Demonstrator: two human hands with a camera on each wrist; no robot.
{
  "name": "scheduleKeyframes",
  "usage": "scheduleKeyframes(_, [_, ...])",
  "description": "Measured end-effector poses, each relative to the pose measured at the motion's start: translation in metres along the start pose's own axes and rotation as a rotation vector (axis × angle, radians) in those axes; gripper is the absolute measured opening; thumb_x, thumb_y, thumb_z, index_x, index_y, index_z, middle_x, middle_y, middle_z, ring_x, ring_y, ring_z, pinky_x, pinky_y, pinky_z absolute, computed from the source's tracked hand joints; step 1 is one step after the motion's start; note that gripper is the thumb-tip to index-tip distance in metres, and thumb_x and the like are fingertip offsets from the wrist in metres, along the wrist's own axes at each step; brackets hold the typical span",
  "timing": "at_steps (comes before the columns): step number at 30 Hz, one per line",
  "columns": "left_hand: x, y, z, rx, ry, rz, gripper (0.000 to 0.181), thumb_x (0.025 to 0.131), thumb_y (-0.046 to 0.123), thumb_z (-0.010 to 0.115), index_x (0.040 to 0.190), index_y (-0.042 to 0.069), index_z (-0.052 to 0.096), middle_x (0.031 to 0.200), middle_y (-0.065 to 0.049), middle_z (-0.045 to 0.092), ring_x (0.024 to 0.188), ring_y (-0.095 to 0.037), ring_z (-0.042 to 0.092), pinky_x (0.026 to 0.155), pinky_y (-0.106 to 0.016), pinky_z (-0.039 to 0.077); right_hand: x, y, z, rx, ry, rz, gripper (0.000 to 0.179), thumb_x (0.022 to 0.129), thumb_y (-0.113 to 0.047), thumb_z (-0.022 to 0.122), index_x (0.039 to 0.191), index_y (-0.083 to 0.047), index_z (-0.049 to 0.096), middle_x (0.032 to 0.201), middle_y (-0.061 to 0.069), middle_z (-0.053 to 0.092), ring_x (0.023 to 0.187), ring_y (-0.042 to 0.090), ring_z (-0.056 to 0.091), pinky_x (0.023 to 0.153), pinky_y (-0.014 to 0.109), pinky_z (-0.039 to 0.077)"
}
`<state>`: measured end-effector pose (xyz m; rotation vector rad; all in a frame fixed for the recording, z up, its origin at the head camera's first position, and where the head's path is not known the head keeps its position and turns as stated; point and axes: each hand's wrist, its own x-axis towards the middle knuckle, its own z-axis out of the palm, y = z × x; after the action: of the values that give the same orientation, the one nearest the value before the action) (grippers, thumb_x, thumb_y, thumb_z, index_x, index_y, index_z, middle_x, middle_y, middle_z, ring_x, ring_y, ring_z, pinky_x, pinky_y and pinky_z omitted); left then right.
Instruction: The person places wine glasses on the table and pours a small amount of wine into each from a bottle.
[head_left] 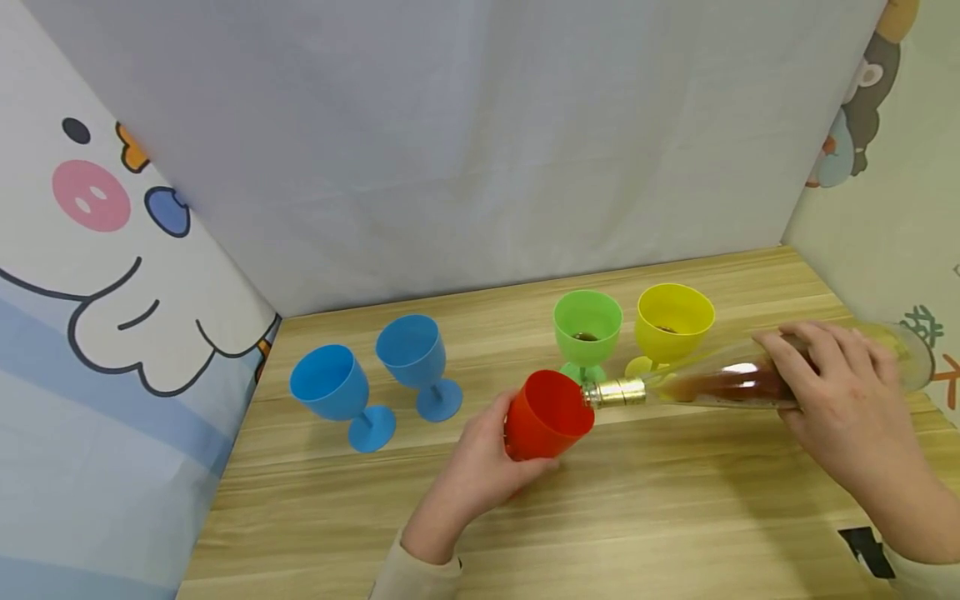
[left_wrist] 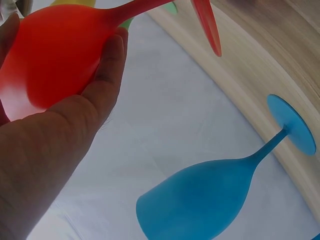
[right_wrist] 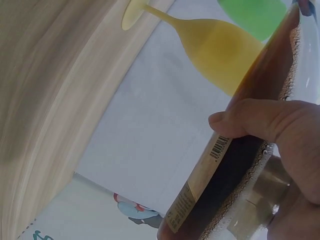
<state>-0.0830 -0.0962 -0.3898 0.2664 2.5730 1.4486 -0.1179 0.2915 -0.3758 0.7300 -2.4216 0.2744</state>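
My left hand [head_left: 487, 462] grips a red goblet [head_left: 553, 417] round its bowl, which leans toward the right; in the left wrist view the goblet's foot [left_wrist: 207, 27] is off the table. My right hand [head_left: 847, 400] holds a clear glass bottle [head_left: 727, 383] nearly level, dark reddish-brown liquid inside it. The gold-banded neck [head_left: 622, 392] points left, its mouth at the red goblet's rim. Whether liquid is flowing I cannot tell. In the right wrist view the thumb [right_wrist: 250, 117] lies across the bottle, above a label with a barcode [right_wrist: 220, 145].
Behind the bottle stand a green goblet [head_left: 588, 325] and a yellow goblet [head_left: 675, 321], each with a little dark liquid. Two blue goblets [head_left: 330, 383] [head_left: 411, 352] are upright on the left of the wooden table [head_left: 315, 517]. Pale cloth walls [head_left: 450, 150] enclose the back and sides.
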Motion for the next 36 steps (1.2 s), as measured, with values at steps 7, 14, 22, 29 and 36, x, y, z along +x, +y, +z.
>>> scheduleKeyframes(7, [0.0002,-0.0001,-0.0006,0.0,-0.005,-0.002,0.08,0.077,0.018,0.091,0.145,0.016,0.049,0.129,0.005,0.06,0.115,-0.021,0.057,0.089,-0.039,0.055,0.0006,0.0005,-0.0011,-0.011,-0.018,-0.008,0.097,0.044,0.014,0.089,0.132,-0.003,0.054,0.126,0.028,0.05,0.115,0.056,0.04,0.093,0.069,0.028])
scheduleKeyframes(14, [0.0002,0.0,-0.0007,0.007,-0.002,0.001,0.08,0.077,0.017,0.091,0.145,0.015,0.049,0.129,0.005,0.061,0.114,-0.021,0.057,0.09,-0.04,0.054,0.0009,0.0017,-0.0005,0.002,-0.004,-0.017,0.101,0.041,0.015,0.089,0.134,-0.004,0.054,0.128,0.029,0.049,0.116,0.056,0.04,0.095,0.069,0.027])
scheduleKeyframes(22, [-0.0004,-0.0009,-0.0008,0.015,0.001,0.008,0.079,0.077,0.017,0.091,0.143,0.013,0.049,0.128,0.003,0.061,0.114,-0.023,0.057,0.089,-0.041,0.054,0.0014,0.0022,-0.0009,0.002,-0.004,-0.02,0.101,0.041,0.015,0.089,0.134,-0.003,0.053,0.128,0.029,0.048,0.117,0.056,0.039,0.096,0.069,0.026])
scheduleKeyframes(29, [-0.0004,-0.0018,-0.0011,0.012,0.002,0.008,0.079,0.077,0.017,0.091,0.144,0.014,0.049,0.128,0.004,0.061,0.114,-0.022,0.057,0.089,-0.039,0.054,0.0007,0.0025,0.0028,0.012,0.025,-0.03,0.103,0.039,0.016,0.089,0.133,-0.004,0.055,0.128,0.029,0.05,0.117,0.057,0.04,0.093,0.069,0.027])
scheduleKeyframes(36, [-0.0006,-0.0026,-0.0007,0.037,0.012,0.02,0.08,0.076,0.017,0.091,0.144,0.014,0.049,0.128,0.004,0.061,0.113,-0.021,0.058,0.089,-0.039,0.054,0.0004,0.0029,0.0043,0.015,0.034,-0.039,0.097,0.044,0.018,0.084,0.135,-0.003,0.054,0.128,0.03,0.05,0.116,0.057,0.04,0.092,0.069,0.027])
